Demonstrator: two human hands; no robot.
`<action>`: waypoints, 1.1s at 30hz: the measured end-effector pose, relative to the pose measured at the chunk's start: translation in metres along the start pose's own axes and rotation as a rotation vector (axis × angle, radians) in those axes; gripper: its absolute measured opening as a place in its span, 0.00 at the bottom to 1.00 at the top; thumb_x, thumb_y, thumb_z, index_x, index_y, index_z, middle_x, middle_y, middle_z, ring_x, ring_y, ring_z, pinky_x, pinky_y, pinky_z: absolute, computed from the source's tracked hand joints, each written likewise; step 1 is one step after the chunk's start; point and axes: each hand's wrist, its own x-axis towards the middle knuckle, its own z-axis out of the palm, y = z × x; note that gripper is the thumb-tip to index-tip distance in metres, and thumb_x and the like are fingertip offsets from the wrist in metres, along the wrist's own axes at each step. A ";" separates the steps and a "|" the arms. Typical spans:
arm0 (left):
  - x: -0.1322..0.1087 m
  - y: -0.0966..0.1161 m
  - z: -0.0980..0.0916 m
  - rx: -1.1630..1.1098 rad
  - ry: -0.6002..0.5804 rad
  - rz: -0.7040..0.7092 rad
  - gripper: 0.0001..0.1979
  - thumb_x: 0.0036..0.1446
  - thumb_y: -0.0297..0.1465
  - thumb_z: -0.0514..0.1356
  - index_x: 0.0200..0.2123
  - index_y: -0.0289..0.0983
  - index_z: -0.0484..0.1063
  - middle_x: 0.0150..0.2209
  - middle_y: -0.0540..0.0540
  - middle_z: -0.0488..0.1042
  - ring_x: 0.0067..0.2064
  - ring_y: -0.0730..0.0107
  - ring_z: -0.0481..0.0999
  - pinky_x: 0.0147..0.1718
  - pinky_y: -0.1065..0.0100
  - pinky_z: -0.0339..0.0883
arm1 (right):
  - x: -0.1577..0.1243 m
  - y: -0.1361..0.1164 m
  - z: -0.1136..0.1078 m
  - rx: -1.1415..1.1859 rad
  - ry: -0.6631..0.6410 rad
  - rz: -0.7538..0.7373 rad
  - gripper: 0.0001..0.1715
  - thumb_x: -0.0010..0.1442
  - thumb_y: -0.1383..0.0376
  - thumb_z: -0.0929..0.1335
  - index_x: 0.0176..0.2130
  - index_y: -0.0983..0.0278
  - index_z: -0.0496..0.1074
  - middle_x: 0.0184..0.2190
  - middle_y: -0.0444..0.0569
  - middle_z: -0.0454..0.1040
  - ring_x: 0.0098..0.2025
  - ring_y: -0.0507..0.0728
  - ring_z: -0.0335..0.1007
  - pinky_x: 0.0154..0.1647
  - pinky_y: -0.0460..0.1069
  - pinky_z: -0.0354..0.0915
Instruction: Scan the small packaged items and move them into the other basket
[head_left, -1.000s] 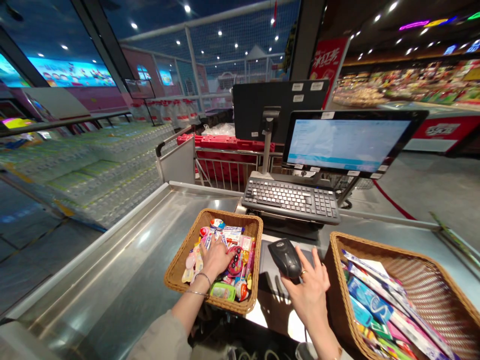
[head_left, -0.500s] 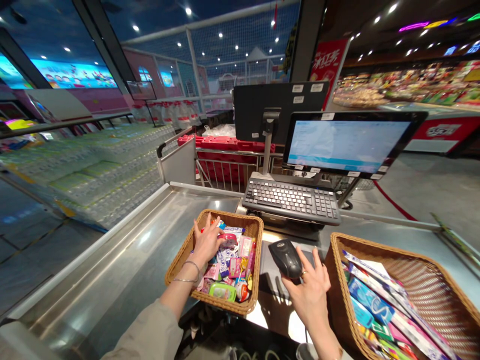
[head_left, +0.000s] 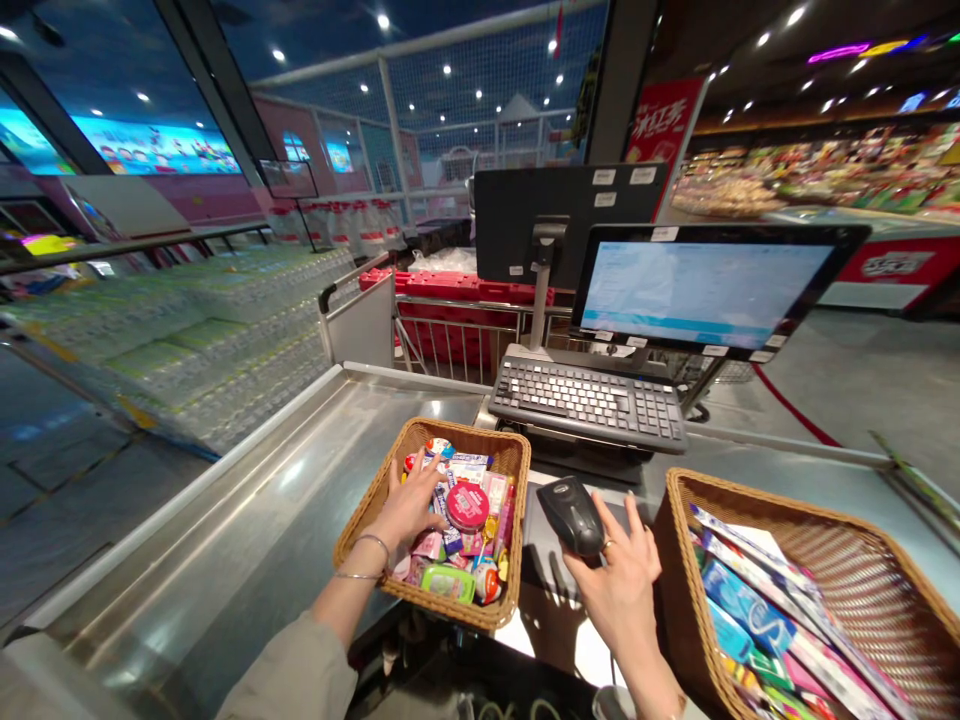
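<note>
Two hands in the head view. Left hand point(head_left: 409, 510): the round pink tin point(head_left: 467, 506), edge-on beneath its fingers half a second ago, now shows its printed face upward, just right of the thumb. Fingers loosely spread, apparently gripping nothing; cannot tell whether the thumb touches the rim. For the work in hand, I judge the tin now readable from above. It lies among sweets in the wicker basket point(head_left: 517, 455) under that hand. Right hand point(head_left: 622, 570), unshifted: thumb and fingers closed about a black scanner point(head_left: 571, 515), outer fingers fanned. Right of that grip, a second basket point(head_left: 877, 580) of packets; beyond it, keyboard point(head_left: 589, 400) and lit monitor point(head_left: 697, 290). Metal counter point(head_left: 262, 520) beneath; stacked bottles point(head_left: 187, 310) far left.
</note>
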 end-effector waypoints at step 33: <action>0.021 0.015 0.036 -0.118 -0.014 0.017 0.49 0.27 0.57 0.71 0.54 0.40 0.70 0.70 0.34 0.45 0.70 0.29 0.34 0.60 0.29 0.23 | -0.002 0.004 -0.007 -0.022 -0.019 0.066 0.17 0.55 0.54 0.67 0.42 0.58 0.75 0.58 0.47 0.70 0.69 0.69 0.45 0.64 0.72 0.45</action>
